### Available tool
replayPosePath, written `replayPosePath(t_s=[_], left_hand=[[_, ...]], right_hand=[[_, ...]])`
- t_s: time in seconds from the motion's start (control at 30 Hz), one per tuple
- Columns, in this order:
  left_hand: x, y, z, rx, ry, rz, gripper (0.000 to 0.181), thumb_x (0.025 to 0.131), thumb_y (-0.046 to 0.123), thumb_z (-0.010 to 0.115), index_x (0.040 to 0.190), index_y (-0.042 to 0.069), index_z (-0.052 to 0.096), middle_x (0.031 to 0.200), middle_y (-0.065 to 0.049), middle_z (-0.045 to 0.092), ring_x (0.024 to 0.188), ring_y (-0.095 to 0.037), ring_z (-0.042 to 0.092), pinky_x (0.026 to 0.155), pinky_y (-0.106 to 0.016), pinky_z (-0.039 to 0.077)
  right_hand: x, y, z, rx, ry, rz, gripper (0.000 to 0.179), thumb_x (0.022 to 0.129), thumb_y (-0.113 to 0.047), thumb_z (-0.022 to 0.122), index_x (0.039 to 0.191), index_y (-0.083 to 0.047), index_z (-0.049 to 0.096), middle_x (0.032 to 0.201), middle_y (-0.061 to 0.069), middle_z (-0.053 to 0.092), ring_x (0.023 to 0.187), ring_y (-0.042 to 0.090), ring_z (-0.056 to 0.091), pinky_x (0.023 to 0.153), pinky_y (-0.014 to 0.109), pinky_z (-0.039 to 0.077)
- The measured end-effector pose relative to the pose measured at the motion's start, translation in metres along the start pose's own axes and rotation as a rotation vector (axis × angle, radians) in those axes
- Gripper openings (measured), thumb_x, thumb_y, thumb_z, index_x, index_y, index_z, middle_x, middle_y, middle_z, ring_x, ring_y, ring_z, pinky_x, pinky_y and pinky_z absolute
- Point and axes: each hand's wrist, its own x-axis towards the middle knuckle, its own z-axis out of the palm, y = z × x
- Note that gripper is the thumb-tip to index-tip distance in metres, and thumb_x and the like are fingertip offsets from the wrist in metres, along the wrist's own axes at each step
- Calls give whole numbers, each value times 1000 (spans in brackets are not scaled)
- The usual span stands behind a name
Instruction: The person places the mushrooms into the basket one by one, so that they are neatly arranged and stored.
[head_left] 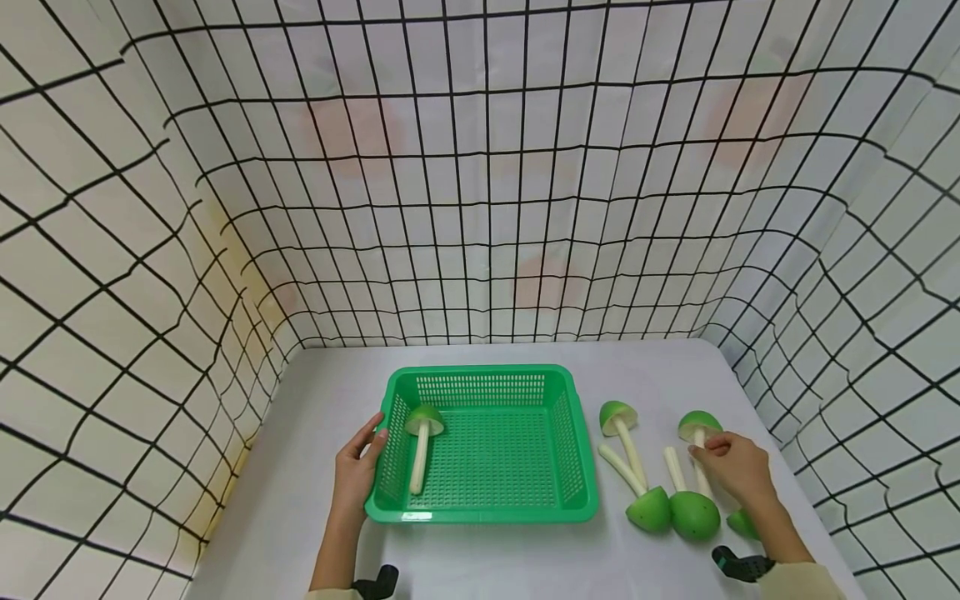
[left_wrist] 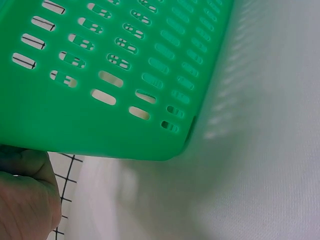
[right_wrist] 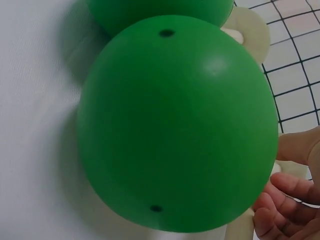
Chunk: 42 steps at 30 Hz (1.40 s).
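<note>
My left hand (head_left: pixel 358 471) grips the left rim of a green plastic basket (head_left: pixel 480 515), with the thumb at the rim. In the left wrist view the basket's slotted wall (left_wrist: pixel 65 110) fills the upper left and the hand (left_wrist: pixel 27 195) is at its edge. Inside the basket, at the left, lies a toy mushroom (head_left: pixel 424 421) with a green cap and pale stem. On the right, my right hand (head_left: pixel 738 471) pinches the stem of another toy mushroom (head_left: pixel 699 422), cap pointing away. In the right wrist view a large green cap (right_wrist: pixel 175 125) partly hides the fingers (right_wrist: pixel 295 190).
Several more toy mushrooms lie between the basket and my right hand, among them one with its cap (head_left: pixel 617 415) at the back and one with its cap (head_left: pixel 694 515) in front. Another cap (head_left: pixel 742 523) shows beside the right wrist. Black-gridded walls (head_left: pixel 487 208) enclose the white table (head_left: pixel 510 558).
</note>
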Motion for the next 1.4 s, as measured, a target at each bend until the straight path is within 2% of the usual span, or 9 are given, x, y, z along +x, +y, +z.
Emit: replayPosePath(t_s=[0.23, 0.4, 0.8, 1.1, 1.4], left_hand=[[2, -1, 0, -6, -4, -10, 47, 100, 43, 67, 144, 28, 62, 121, -2, 59, 102, -16, 57, 75, -22, 53], [0, -2, -1, -2, -11, -21, 50, 99, 45, 67, 146, 28, 60, 124, -3, 58, 105, -18, 56, 76, -23, 53], [2, -4, -2, -11, -10, -31, 48, 101, 41, 66, 146, 28, 60, 124, -3, 58, 104, -21, 59, 74, -24, 54], [1, -3, 0, -11, -4, -28, 47, 101, 41, 66, 145, 28, 61, 125, -4, 59, 102, -19, 59, 74, -24, 55], [1, 1, 0, -19, -11, -41, 45, 103, 36, 65, 147, 27, 60, 123, -4, 58, 106, -23, 59, 75, -25, 55]], right_hand=[[0, -4, 1, -20, -25, -39, 49, 88, -33, 80, 112, 6, 63, 92, 14, 70, 82, 27, 64, 63, 31, 47], [0, -5, 1, -11, -29, -66, 48, 89, -25, 79, 116, 10, 62, 94, 16, 71, 82, 27, 66, 62, 32, 49], [-3, -8, 2, 11, 16, -97, 40, 90, -24, 76, 114, 6, 68, 95, 14, 73, 83, 25, 69, 60, 28, 50], [-5, -14, -2, 36, 58, -89, 38, 91, -24, 75, 114, 6, 68, 96, 19, 73, 79, 23, 69, 56, 27, 50], [-5, -21, -7, 58, 86, -88, 38, 92, -24, 75, 116, 4, 68, 95, 15, 73, 73, 6, 63, 53, 25, 47]])
